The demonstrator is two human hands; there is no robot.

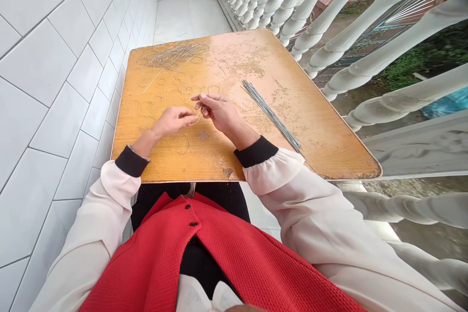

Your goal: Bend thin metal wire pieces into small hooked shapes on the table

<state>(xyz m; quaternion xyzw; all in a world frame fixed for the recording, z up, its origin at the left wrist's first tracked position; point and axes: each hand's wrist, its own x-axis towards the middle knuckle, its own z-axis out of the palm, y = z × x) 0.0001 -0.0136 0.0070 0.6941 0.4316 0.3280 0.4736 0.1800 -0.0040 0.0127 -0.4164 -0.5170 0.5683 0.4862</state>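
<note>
1. Red vest (pixel 219 258) fills the bottom of the view, with white sleeves and black cuffs reaching up to the wooden surface (pixel 310 122).
2. Left hand (pixel 175 119) and right hand (pixel 219 109) meet over the middle, and the fingers of both are pinched onto a thin bent wire (pixel 198 117). It's so fine I can't really make out its shape, and the fingertips cover its ends.
3. Loose wire hooks (pixel 183 91) lie scattered just past the hands, pretty faint against the wood.
4. Straight wire bundle (pixel 272 116) lies diagonally to the right of the right hand, and its near end slips behind the sleeve.
5. Tangled wire pile (pixel 175 53) sits at the far left corner, but single pieces are impossible to tell apart.
</note>
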